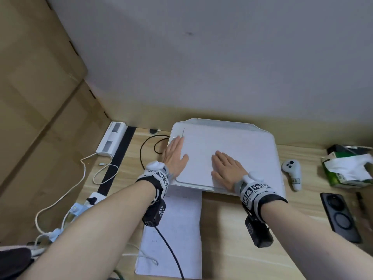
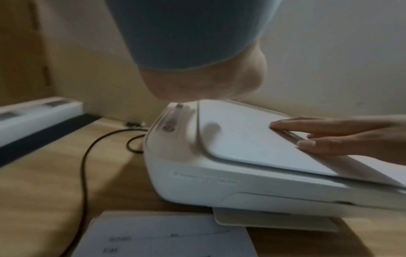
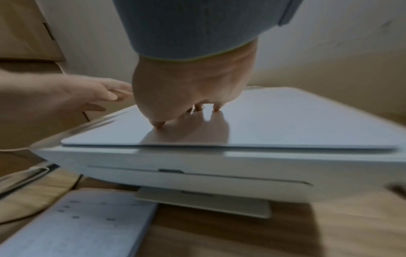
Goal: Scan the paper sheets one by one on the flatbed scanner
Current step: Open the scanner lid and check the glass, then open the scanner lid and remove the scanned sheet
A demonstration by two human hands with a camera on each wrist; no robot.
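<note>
On the closed scanner lid (image 1: 242,142), the right hand (image 1: 227,169) lies flat, fingers straight, and the left hand (image 1: 174,153) lies flat by the lid's left edge. Near the scanner (image 2: 219,182), paper sheets (image 1: 177,229) lie on the wooden desk (image 1: 242,239) under the left wrist.

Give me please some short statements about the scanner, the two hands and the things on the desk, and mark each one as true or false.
1. The scanner lid is shut. True.
2. The right hand lies flat on the lid. True.
3. The left hand grips a sheet of paper. False: its fingers are straight, over the scanner's left edge near the buttons.
4. The printed sheets lie on the desk in front of the scanner. True.
5. The black phone lies left of the scanner. False: it lies to the right, near the white controller.
</note>
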